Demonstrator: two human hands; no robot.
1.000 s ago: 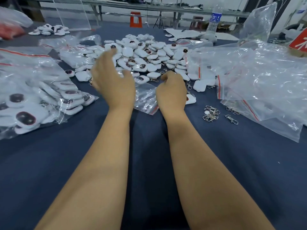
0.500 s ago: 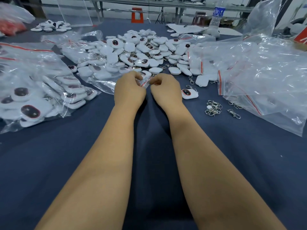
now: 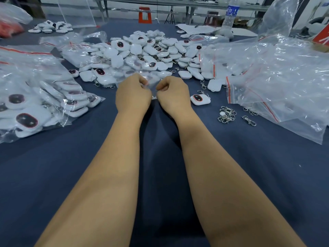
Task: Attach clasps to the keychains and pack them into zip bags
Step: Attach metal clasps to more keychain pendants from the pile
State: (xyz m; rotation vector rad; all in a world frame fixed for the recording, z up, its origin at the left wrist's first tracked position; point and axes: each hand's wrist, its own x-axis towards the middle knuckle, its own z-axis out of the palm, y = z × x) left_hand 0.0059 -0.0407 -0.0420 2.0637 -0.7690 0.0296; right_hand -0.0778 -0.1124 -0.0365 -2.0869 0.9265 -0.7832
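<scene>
My left hand (image 3: pixel 132 94) and my right hand (image 3: pixel 173 92) sit close together at the middle of the blue table, each pinching an edge of a small clear zip bag (image 3: pixel 151 81) held between them. The bag's contents are hard to make out. Just beyond lies a big heap of white keychains (image 3: pixel 142 52) with dark oval faces. One single white keychain (image 3: pixel 200 99) lies right of my right hand. A small pile of metal clasps (image 3: pixel 227 114) and one loose clasp (image 3: pixel 249 120) lie further right.
A large filled bag of keychains (image 3: pixel 35 100) lies at the left. Crumpled empty zip bags (image 3: pixel 277 75) with red strips cover the right side. A water bottle (image 3: pixel 229 16) stands at the back right. The blue table cloth (image 3: pixel 160 166) spreads beneath my forearms.
My left hand came back from the keychain heap and joined my right hand. Both now pinch the small zip bag, slightly further forward than half a second ago.
</scene>
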